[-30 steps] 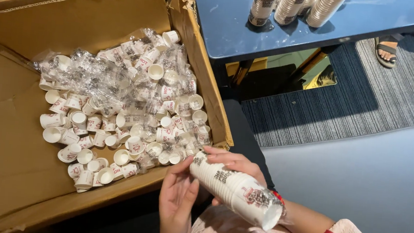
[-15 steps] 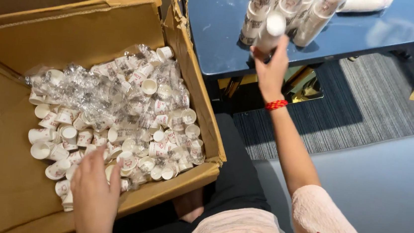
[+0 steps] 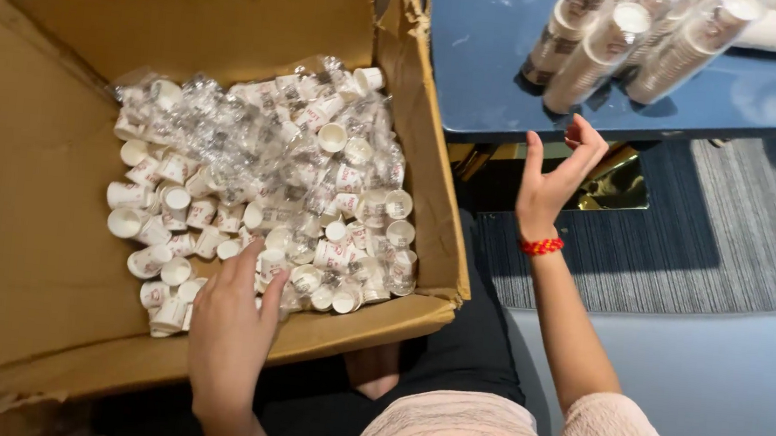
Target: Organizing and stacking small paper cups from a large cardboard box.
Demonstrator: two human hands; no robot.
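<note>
Head view, left hand: the left hand (image 3: 231,324) is laid palm down over the near edge of the cup pile, fingers spread and loosely extended; nothing is seen to be gripped, though the fingertips touch the cups.
Head view, cups: small white paper cups (image 3: 260,188), some loose and some bundled in clear plastic sleeves, are heaped across the floor of the box, toward its right wall.
Head view, box: a large open brown cardboard box (image 3: 33,215) is held in front of the person, its right flap standing up beside the table edge.
Head view, right hand: the right hand (image 3: 553,172) is raised below the near edge of the table, fingers spread wide and curled slightly, empty; a red beaded bracelet (image 3: 541,246) is worn at the wrist.
Head view, stacks: long nested stacks of patterned paper cups (image 3: 599,49) are laid on their sides on the dark blue glossy table (image 3: 485,68), near its front edge, just above the right hand and apart from it.
Head view, floor: a dark striped rug (image 3: 686,235) is seen under the table.
</note>
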